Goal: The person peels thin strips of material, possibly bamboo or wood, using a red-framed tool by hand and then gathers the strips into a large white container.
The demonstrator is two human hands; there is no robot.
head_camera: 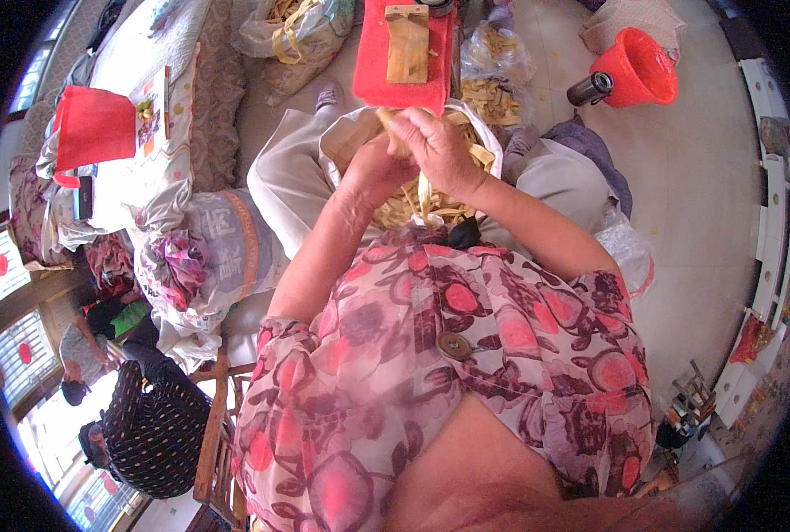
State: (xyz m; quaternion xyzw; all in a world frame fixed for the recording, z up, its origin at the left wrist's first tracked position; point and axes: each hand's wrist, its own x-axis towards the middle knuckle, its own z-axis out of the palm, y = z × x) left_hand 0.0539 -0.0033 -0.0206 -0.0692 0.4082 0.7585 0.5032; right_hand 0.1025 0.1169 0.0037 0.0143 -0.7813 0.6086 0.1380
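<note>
My left hand (380,166) and my right hand (442,151) meet above a white sack (331,143) between my knees. Pinched between them is a pale yellow strip (385,117), whose upper end shows past the fingers. My right thumb lies across the top, and the fingers hide most of the grip. Another pale strip (425,191) hangs just below the hands; whether it joins the held one, I cannot tell. Loose pale yellow strips (401,209) fill the sack. Directly beyond stands a narrow surface under a red cloth (373,63), bearing a wooden block (407,50) with a crosspiece.
Bags of similar strips stand at the far left (295,40) and right (491,96). A dark flask (589,88) and a red bucket (642,70) are on the tiled floor to the right. At left are a stuffed sack (228,243), a covered bed (182,126) and a seated person (155,432).
</note>
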